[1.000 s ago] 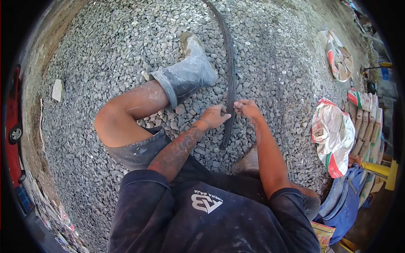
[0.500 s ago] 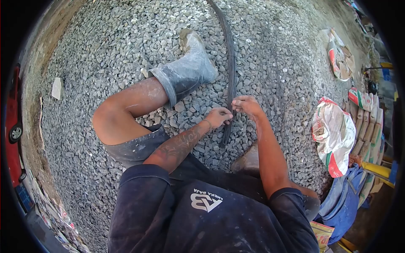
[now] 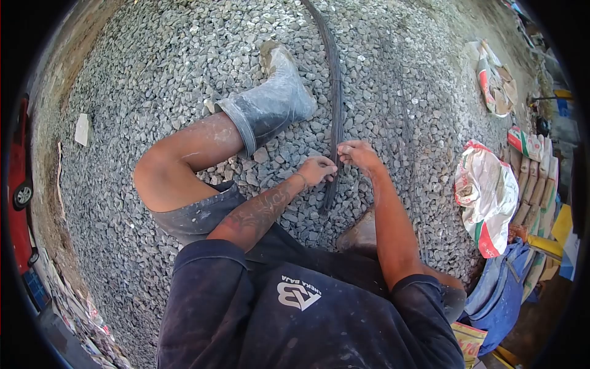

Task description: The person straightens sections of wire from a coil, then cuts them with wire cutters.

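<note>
A long bundle of thin dark wires [image 3: 336, 92] runs down the gravel in front of me, with a tie band around it partway along. My left hand [image 3: 315, 171] is at the bundle's left side near its lower end, thumb and fingers pinched together. Across from it, my right hand [image 3: 359, 154] is closed in a pinch at the right side. The fingertips of both hands meet the wires' edges; whatever thin piece they hold is too small to make out. Below my hands, the bundle's loose end [image 3: 329, 200] lies on the stones.
Grey gravel [image 3: 184, 67] surrounds me. My left leg, in a dusty rubber boot [image 3: 273, 95], is bent beside the bundle. To the right lie an emptied white sack [image 3: 485, 197], stacked sacks [image 3: 533, 184] and blue cloth [image 3: 501, 289]. A red car [image 3: 21, 184] stands far left.
My two hands stay at the same spot on the bundle, with only slight finger movement. At the far right, a yellow and blue item has shifted into view.
</note>
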A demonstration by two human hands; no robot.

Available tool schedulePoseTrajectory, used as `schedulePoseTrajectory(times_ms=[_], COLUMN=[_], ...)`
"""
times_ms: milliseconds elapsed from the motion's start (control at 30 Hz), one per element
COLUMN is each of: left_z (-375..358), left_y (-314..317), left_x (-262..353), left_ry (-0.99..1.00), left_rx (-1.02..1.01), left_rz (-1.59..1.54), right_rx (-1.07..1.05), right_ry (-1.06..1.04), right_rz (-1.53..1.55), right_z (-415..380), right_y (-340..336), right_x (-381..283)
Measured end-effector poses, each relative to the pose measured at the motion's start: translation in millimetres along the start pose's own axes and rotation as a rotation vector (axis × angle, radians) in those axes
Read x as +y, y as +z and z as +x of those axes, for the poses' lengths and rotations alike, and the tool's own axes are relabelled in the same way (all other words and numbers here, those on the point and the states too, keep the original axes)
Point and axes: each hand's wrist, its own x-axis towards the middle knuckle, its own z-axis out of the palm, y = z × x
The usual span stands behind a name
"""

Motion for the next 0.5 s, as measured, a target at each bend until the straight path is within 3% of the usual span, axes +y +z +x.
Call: schedulePoseTrajectory(times_ms=[500], left_z=[2.0], left_y=[-1.9], left_x=[-4.2], left_ry=[0.003], left_rx=[-0.019], left_rz=[-0.027], right_rx=[-0.053], right_ry=[0.056], right_rz=[-0.066], right_z=[-3.0], right_y=[-3.1], right_x=[-0.4])
